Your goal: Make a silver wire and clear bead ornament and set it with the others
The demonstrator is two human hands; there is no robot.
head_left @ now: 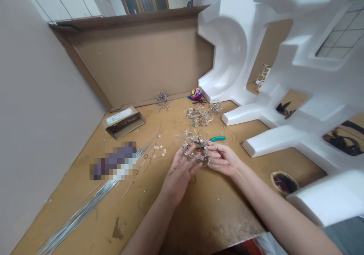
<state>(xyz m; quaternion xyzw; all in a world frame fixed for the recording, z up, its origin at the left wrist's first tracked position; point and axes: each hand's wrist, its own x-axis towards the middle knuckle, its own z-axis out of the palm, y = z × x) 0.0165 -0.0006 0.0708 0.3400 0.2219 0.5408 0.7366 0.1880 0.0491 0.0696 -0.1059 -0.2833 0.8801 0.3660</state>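
Head view: what have the fingers got?

A looped wire piece with clear beads on it. The right hand pinches its right edge; the left hand curls loosely around its near left side, fingers somewhat spread.

Why both hands?

The loops look thin and springy, so I'd say opposite grips steady it without squashing it. It's held just above the tabletop.

And the pliers?

Just beyond the right fingertips, teal handle showing, probably left there for easy reach. The piece hides their nose, so I can't tell what it touches.

Farther out?

Loose beads lie left of the hands, perhaps close by for picking up. Beyond the pliers sits a cluster of wire shapes, apart from the work, maybe so they don't snag.

The left side?

A bundle of straight wires runs lengthwise, likely so they stay untangled. An open cardboard box rests farther back, and white foam stands at right.
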